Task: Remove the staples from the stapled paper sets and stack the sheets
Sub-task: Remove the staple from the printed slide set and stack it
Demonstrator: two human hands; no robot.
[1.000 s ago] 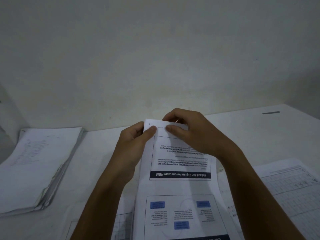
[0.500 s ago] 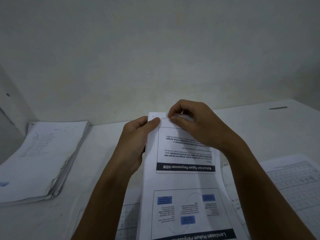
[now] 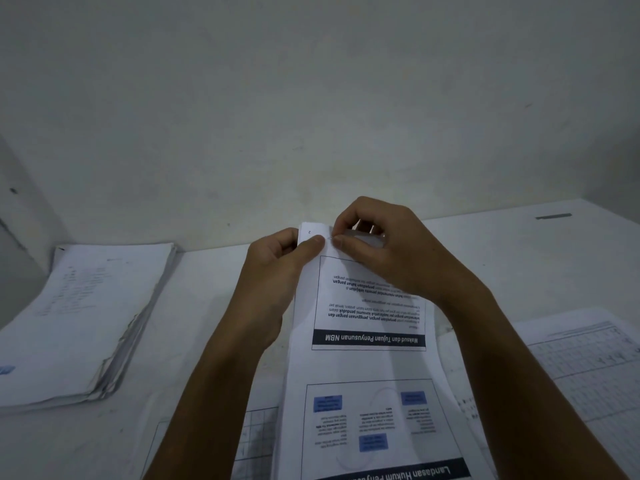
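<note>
- Fingers of the left hand [image 3: 277, 271] curl round the far left corner of the paper set [image 3: 363, 341]; its thumb lies flat on the top sheet and the other fingers are tucked behind.
- Fingers of the right hand [image 3: 388, 247] are curled tight at the set's far edge, thumb tip pressed on the top sheet just beside the left thumb, index tip bent down to meet it. They pinch at a small glint there, perhaps the staple [image 3: 329, 238]; too small to be sure.
- Thumbs nearly touch; whether either covers the staple I cannot tell.
- Set held up off the table [image 3: 207, 341], its far end raised in both hands, its near end running out of view at the bottom.
- Top sheet is white, printed upside down to the camera: a dark banner reading "Maksud dan Tujuan Penyusunan NBM", text lines above it, blue boxes in a framed diagram below.
- Pile [image 3: 79, 323] of loose white sheets lies on the table well to the left, edges uneven.
- Gridded sheets [image 3: 588, 368] lie flat under and to the right of the set.
</note>
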